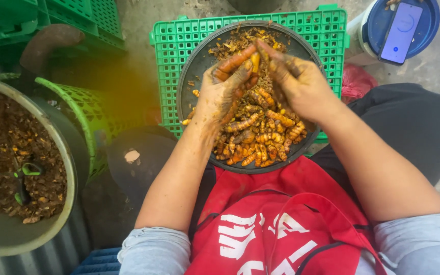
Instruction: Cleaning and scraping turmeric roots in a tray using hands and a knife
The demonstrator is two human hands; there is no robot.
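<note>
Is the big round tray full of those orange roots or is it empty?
Nearly full. The round dark tray holds a heap of orange roots and brown scraps; only its left side shows bare.

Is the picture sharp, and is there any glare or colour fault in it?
Head view: hands and roots are sharp; a yellow-orange smear of stray light lies left of the pan; light is soft, shadows weak; edges bend slightly, wide-lens.

Orange-brown turmeric roots [260, 135] fill a dark grey round tray [192, 71] on a bright green lattice crate [171, 46], with a red white-lettered apron [281, 224] at six o'clock and a blue lid [378, 23] at two o'clock.
</note>
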